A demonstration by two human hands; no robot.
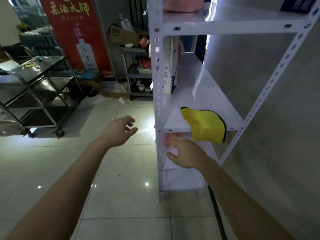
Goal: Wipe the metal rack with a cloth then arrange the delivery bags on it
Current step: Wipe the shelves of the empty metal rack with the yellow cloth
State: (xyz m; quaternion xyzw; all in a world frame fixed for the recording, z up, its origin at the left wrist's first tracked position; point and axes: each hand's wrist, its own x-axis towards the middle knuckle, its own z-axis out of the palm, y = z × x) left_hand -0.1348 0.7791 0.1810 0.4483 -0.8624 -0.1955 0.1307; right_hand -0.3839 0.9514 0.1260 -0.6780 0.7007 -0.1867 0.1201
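Note:
A white metal rack [225, 29] with several shelves stands against the grey wall on the right. A yellow cloth [206, 125] lies on the middle shelf and hangs over its front edge. A white delivery bag with a blue deer print [170, 71] stands upright at the back of that shelf. A pink bag [181, 4] sits on the top shelf. On the shelf below the cloth there is a pink and white bag [168, 141]. My right hand [186, 153] reaches into that lower shelf, fingers against the bag. My left hand [121, 131] hovers over the floor, fingers loosely spread, holding nothing.
A steel trolley [39, 94] stands at the left. A red banner [76, 35] leans behind it. A dark shelf unit [138, 75] with boxes and dishes stands beside the rack's far end. Glossy floor tiles [121, 196] lie between them. A black cable [217, 213] runs along the wall base.

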